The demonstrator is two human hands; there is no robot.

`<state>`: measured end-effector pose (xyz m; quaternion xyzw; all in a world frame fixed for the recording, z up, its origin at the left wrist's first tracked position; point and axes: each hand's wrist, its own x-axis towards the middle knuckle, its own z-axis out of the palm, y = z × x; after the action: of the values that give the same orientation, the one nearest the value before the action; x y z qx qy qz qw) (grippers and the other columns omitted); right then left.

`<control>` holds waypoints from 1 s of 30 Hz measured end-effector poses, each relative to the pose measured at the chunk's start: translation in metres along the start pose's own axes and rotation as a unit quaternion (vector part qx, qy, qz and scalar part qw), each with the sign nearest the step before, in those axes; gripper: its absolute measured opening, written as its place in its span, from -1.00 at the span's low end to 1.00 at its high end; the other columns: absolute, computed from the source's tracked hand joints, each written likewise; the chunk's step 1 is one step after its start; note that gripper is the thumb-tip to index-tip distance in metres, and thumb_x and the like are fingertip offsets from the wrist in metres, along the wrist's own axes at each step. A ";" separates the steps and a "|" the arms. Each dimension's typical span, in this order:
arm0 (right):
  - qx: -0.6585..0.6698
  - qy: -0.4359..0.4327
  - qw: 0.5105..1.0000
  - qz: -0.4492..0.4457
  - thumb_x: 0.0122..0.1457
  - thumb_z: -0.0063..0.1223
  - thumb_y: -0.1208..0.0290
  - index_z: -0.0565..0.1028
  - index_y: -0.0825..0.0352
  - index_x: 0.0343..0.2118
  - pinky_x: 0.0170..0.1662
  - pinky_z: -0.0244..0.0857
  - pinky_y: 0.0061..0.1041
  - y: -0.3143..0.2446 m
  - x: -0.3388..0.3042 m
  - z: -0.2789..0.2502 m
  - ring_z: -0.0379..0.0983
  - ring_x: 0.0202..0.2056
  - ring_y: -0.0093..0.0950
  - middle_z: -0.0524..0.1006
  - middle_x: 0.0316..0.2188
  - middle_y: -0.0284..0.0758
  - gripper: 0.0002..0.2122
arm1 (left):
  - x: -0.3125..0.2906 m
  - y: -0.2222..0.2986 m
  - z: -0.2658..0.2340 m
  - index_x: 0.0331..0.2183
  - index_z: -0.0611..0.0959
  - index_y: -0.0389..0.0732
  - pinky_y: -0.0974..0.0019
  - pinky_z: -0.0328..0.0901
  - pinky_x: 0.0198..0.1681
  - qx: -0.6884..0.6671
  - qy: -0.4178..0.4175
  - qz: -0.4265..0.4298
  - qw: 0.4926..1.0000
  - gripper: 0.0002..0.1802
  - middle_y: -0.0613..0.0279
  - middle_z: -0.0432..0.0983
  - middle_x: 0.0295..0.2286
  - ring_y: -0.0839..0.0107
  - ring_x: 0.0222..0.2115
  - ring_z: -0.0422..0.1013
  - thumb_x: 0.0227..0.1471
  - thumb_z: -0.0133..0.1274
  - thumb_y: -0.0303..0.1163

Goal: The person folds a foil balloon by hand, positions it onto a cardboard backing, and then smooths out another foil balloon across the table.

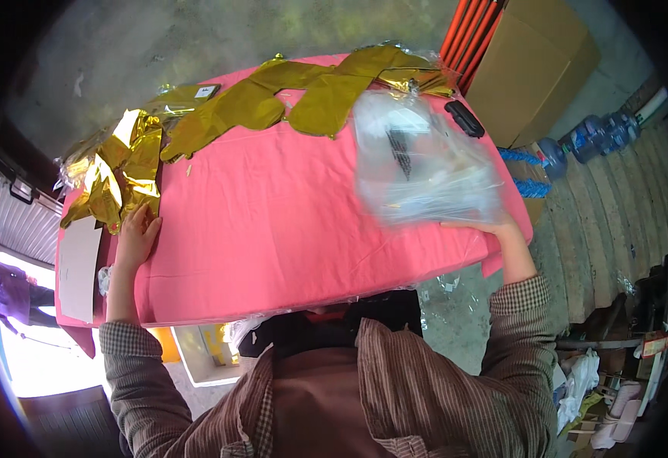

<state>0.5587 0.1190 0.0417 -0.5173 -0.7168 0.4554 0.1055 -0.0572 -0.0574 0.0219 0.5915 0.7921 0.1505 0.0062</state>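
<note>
My left hand (139,234) rests on the pink-covered table (227,221) at the left, fingers somewhat apart, fingertips against crumpled shiny gold foil (137,156). The foil looks like a deflated balloon. At the right, my right hand (493,227) is at the near edge of a stack of clear plastic bags (425,164), its fingers partly covered by them. The bags are smeared by motion, and a dark printed patch shows among them. Flat gold foil balloons (265,91) lie across the far side of the table.
A black oblong object (464,119) lies at the far right corner, and a pale card (79,269) at the left edge. Beyond the table are a cardboard box (532,69), orange-red poles (471,34) and blue water bottles (597,137). A person (11,294) stands at the far left.
</note>
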 end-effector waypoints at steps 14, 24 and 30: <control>-0.140 0.187 0.955 -0.181 -0.03 0.22 0.31 0.36 0.42 -0.05 0.08 0.12 -0.40 -0.022 0.003 0.011 0.28 0.00 -0.37 0.39 -0.04 -0.21 -0.51 | -0.002 0.003 0.002 -0.07 0.43 -0.36 0.19 0.22 -0.08 -0.010 0.018 0.009 1.000 -0.47 -0.04 0.40 -0.19 0.09 -0.17 0.34 -0.01 0.04 -0.19; -0.093 0.164 0.976 -0.114 0.06 0.11 0.35 0.40 0.47 -0.17 -0.18 0.31 -0.47 -0.038 0.001 0.009 0.46 -0.28 -0.47 0.52 -0.33 -0.25 -0.66 | -0.004 -0.004 0.002 -0.07 0.43 -0.36 0.19 0.23 -0.08 -0.005 0.017 0.009 1.000 -0.46 -0.06 0.39 -0.17 0.08 -0.16 0.34 -0.02 0.05 -0.19; -0.073 0.148 0.979 -0.118 0.08 0.08 0.38 0.45 0.46 -0.26 -0.20 0.31 -0.49 -0.038 -0.004 0.006 0.45 -0.33 -0.51 0.52 -0.38 -0.29 -0.75 | -0.002 0.000 0.002 -0.06 0.43 -0.36 0.18 0.22 -0.06 -0.005 0.021 0.013 1.000 -0.44 -0.08 0.38 -0.15 0.06 -0.13 0.33 -0.02 0.04 -0.17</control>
<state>0.5319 0.1098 0.0687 -0.4967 -0.7806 0.3051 0.2255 -0.0563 -0.0590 0.0192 0.5985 0.7835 0.1670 -0.0093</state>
